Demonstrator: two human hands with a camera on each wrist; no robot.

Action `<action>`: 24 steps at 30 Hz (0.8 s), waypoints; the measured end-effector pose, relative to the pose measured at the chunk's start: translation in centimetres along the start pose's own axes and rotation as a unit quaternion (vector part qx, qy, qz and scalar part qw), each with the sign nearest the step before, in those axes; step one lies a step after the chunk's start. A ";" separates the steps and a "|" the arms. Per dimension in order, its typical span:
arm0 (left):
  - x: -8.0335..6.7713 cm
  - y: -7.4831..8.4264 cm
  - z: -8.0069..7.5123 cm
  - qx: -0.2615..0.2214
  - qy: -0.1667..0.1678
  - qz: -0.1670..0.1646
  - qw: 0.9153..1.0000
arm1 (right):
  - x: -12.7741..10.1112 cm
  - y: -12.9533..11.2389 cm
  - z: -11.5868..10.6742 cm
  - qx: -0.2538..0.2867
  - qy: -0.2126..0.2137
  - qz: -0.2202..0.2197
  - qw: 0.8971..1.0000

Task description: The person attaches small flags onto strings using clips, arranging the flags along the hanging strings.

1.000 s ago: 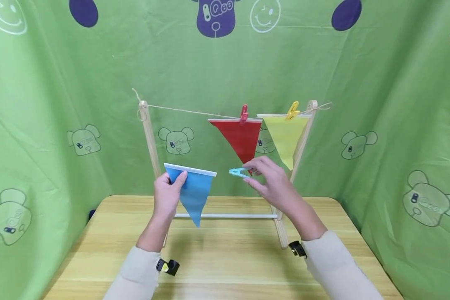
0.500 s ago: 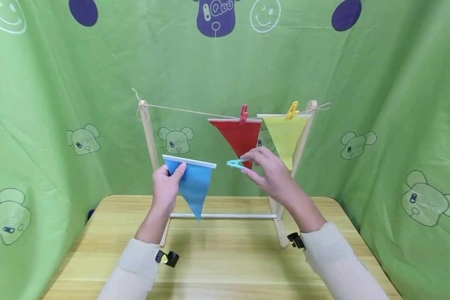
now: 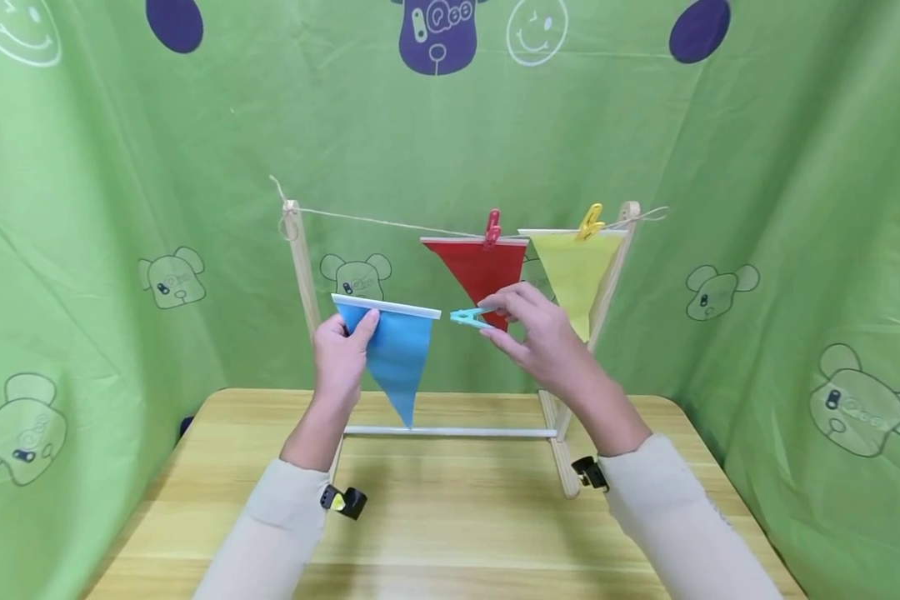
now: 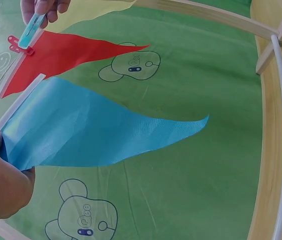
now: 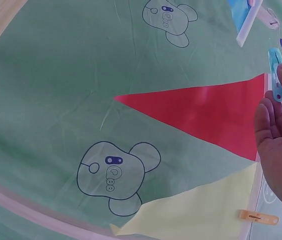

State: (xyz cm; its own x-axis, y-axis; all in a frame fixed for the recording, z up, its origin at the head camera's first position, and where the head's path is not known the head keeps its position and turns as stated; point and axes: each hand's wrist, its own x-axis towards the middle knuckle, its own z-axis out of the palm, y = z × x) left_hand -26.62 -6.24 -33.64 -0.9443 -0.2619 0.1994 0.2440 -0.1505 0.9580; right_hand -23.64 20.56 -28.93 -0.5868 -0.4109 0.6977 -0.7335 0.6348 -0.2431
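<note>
Your left hand (image 3: 342, 354) pinches the blue flag (image 3: 393, 350) below the string (image 3: 390, 222), your right hand (image 3: 543, 337) pinches the blue clip (image 3: 465, 317), so lift the flag's white edge to the string and clip it there.

Red flag (image 3: 480, 271) — lower tip hidden behind right hand (image 3: 542, 337). Blue flag (image 3: 393, 350) — left upper corner covered by left hand (image 3: 342, 360). Yellow flag (image 5: 191, 212) — cut off by the right wrist view's lower edge. Blue peg (image 3: 467, 316) — rear end hidden between fingers.
</note>
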 end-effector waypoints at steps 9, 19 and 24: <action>0.2 0.9 0.2 0.000 0.001 0.007 1.000 | 1.1 -0.4 -0.3 -0.020 0.010 -0.024 0.999; 0.6 1.4 0.2 0.009 -0.003 0.026 1.000 | 3.0 -1.2 -1.0 -0.032 0.018 -0.054 0.998; 0.9 1.7 0.2 0.013 -0.005 0.032 0.999 | 3.8 -1.4 -1.3 -0.027 0.024 -0.071 0.997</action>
State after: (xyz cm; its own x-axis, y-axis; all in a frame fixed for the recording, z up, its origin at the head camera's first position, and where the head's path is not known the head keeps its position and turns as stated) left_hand -27.13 -6.56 -31.78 -0.9292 -0.2603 0.2623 0.2981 -0.1086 0.9484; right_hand -24.37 18.98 -25.10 -0.4606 -0.4679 0.7543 -0.7872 0.6079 -0.1037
